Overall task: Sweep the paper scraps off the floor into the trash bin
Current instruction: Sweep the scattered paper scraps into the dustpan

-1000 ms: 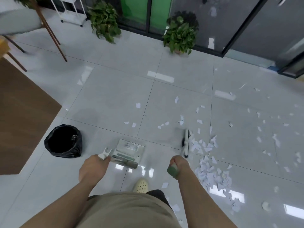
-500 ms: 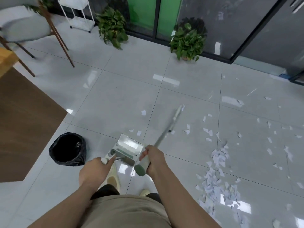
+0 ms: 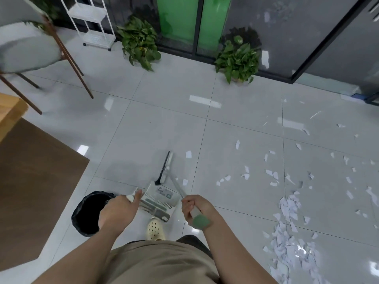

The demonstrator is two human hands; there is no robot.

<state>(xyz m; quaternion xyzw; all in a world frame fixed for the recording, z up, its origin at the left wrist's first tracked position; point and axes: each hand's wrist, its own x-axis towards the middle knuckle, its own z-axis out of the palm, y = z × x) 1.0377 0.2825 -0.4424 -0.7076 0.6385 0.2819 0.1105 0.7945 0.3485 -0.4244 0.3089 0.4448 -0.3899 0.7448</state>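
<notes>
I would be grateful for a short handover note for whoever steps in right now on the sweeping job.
Left hand grips the dustpan handle; the dustpan sits on the floor just ahead of the person's feet, with no scraps visible in it.
Right hand grips the broom handle near its green end; the broom head is on the floor just beyond the dustpan's front edge.
Trash bin, black-lined, stands to the left of the dustpan.
Done: many paper scraps are gathered in a pile to the right.
Left: loose scraps remain scattered further out; everything needs sweeping into the dustpan and tipping into the bin.
</notes>
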